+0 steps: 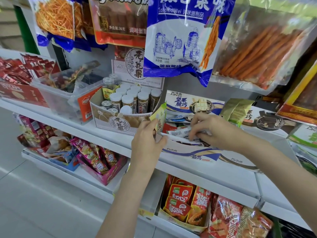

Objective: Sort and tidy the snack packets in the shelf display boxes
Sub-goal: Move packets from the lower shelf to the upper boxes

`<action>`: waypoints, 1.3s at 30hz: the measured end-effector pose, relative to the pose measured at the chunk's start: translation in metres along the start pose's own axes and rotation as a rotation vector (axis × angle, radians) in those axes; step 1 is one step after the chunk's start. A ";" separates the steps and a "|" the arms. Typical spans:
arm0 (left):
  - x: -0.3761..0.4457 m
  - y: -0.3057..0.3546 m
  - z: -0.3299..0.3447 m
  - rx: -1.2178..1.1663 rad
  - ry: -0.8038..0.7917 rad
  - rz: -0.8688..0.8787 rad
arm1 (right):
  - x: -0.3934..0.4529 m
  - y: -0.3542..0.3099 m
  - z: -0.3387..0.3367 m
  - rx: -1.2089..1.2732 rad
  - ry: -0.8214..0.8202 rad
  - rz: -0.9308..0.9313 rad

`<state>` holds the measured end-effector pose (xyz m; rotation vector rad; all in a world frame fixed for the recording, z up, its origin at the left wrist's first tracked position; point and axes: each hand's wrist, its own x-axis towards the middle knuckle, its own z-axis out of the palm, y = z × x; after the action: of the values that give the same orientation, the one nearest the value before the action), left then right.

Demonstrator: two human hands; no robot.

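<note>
Pinched between the thumb and fingers of the left hand, a small pale green packet stands upright just above the left end of a white and blue display box on the middle shelf. Going from left to right along that shelf: a red box of red packets sits at the far left, then a clear plastic bin holding dark snacks, then a cardboard box of white-capped jars with a printed round emblem on its front. The left hand is just right of that jar box. Next comes the white and blue display box, where the right hand reaches in with fingers curled down onto a white packet lying among other packets; whether the fingers actually pinch it cannot be told. Behind the box its raised lid shows printed characters and a picture of white chocolate pieces. Further right, two olive green packets lean upright at the back of a neighbouring box. Above everything hang large bags, among them a blue and white bag and a clear bag of orange-red sticks. Below, the lower shelf holds a pink box of bright packets on the left and an open box of red and orange packets on the right.
</note>
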<state>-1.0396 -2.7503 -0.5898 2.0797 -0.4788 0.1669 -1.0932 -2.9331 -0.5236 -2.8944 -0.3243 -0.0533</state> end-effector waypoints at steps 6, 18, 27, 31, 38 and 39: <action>-0.002 0.002 0.000 0.001 0.008 0.036 | 0.009 -0.027 -0.023 -0.227 -0.180 0.039; -0.003 -0.001 0.005 -0.019 0.059 0.027 | 0.072 -0.011 0.032 0.400 -0.218 0.333; -0.005 0.001 0.003 0.036 0.054 0.038 | 0.067 -0.023 0.047 0.236 0.509 0.324; -0.006 0.002 0.002 0.040 0.045 0.035 | 0.047 -0.028 0.042 0.606 0.997 0.271; -0.009 0.008 -0.001 0.071 0.087 0.058 | 0.018 -0.033 0.032 0.859 1.106 0.240; -0.009 0.010 -0.003 0.058 0.117 0.075 | 0.010 -0.034 0.029 0.906 1.098 0.235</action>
<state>-1.0515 -2.7506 -0.5830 2.0962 -0.4858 0.3487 -1.0911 -2.8920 -0.5439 -1.6473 0.1725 -1.0677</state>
